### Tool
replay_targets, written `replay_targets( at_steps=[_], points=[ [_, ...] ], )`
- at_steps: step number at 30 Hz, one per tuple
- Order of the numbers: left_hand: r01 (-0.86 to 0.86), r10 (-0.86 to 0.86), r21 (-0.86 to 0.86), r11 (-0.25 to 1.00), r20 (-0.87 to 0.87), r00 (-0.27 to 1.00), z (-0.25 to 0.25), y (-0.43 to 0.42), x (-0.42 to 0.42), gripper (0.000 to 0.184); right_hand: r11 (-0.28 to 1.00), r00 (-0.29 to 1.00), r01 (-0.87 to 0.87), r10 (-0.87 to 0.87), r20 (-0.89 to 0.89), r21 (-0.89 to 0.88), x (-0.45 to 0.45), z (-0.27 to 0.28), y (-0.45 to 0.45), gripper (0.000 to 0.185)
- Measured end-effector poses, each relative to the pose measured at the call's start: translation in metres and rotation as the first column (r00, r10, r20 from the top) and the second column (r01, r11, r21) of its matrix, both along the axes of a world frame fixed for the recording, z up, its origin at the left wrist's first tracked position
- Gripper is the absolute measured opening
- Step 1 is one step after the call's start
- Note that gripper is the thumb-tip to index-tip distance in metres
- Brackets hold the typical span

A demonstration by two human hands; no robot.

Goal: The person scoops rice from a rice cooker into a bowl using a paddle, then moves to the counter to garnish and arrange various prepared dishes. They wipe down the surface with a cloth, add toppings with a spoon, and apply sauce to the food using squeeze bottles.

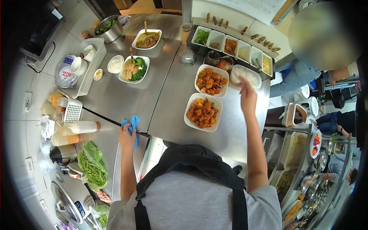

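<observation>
A blue cloth (135, 123) is gripped in my left hand (125, 137) at the corner of the steel counter. My right hand (248, 91) is raised over the counter's right side, beside a clear lidded container (245, 76); motion blur smears its fingers. Two white bowls of glazed, red-brown food, one upper (211, 81) and one lower (202, 113), sit left of that hand. Farther left stand a bowl with broccoli (134, 69), a bowl of brown stew (147, 39) and a small bowl of rice (115, 64).
A topping rack (233, 49) lines the back edge, with dark jars (218, 60) before it. At left are a white basket (92, 65), squeeze bottles (82, 127) and bagged greens (92, 165). A person in jeans (295, 78) stands at the right, near loaded shelves (297, 153).
</observation>
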State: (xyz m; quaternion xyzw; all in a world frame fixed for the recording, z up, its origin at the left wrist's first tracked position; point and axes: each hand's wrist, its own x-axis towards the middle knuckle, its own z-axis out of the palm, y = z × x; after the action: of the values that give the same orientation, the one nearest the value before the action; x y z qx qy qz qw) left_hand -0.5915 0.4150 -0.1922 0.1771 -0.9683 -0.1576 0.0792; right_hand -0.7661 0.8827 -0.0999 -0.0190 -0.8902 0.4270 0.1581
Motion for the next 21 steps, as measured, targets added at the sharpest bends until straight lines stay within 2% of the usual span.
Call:
replay_targets(
  at_steps=[2, 4, 5, 7, 10, 13, 16, 18, 21],
  points=[
    [-0.010, 0.010, 0.026, 1.000, -0.002, 1.000, 0.004, 0.002, -0.004, 0.027, 0.986, 0.999, 0.012, -0.005, -0.046, 0.167, -0.031, 0.006, 0.014, 0.034],
    [-0.030, 0.029, -0.052, 0.998, -0.014, 0.999, 0.003, 0.010, -0.007, 0.026, 0.948, 0.999, -0.014, 0.023, -0.023, 0.318, -0.065, -0.001, 0.026, 0.030],
    [-0.038, 0.036, -0.092, 0.995, -0.022, 0.999, 0.001, 0.012, -0.009, 0.025, 0.908, 0.999, -0.039, 0.038, 0.011, 0.418, -0.080, -0.006, 0.025, 0.028],
    [-0.034, 0.029, -0.055, 0.998, -0.094, 0.995, -0.003, 0.013, -0.006, 0.024, 0.797, 0.995, -0.098, 0.060, 0.084, 0.596, -0.107, -0.020, 0.021, 0.025],
    [-0.043, 0.033, -0.050, 0.998, -0.176, 0.984, -0.008, 0.013, -0.001, 0.023, 0.699, 0.960, -0.278, 0.227, 0.165, 0.659, -0.133, -0.035, 0.016, 0.028],
    [-0.061, 0.046, -0.054, 0.997, -0.238, 0.970, -0.011, 0.014, -0.001, 0.022, 0.768, 0.911, -0.407, 0.301, 0.283, 0.495, -0.142, -0.027, 0.026, 0.030],
    [-0.077, 0.075, 0.003, 0.997, -0.281, 0.957, -0.010, 0.015, -0.004, 0.021, 0.970, 0.900, -0.237, 0.196, 0.389, 0.059, -0.128, -0.013, 0.037, 0.027],
    [-0.093, 0.097, 0.025, 0.995, -0.284, 0.954, -0.013, 0.016, -0.002, 0.021, 0.963, 0.872, -0.090, 0.199, 0.447, -0.253, -0.113, -0.015, 0.047, 0.030],
    [-0.110, 0.108, 0.009, 0.994, -0.279, 0.954, -0.017, 0.013, -0.003, 0.020, 0.845, 0.864, 0.061, 0.222, 0.452, -0.531, -0.093, -0.024, 0.054, 0.032]
  ],
)
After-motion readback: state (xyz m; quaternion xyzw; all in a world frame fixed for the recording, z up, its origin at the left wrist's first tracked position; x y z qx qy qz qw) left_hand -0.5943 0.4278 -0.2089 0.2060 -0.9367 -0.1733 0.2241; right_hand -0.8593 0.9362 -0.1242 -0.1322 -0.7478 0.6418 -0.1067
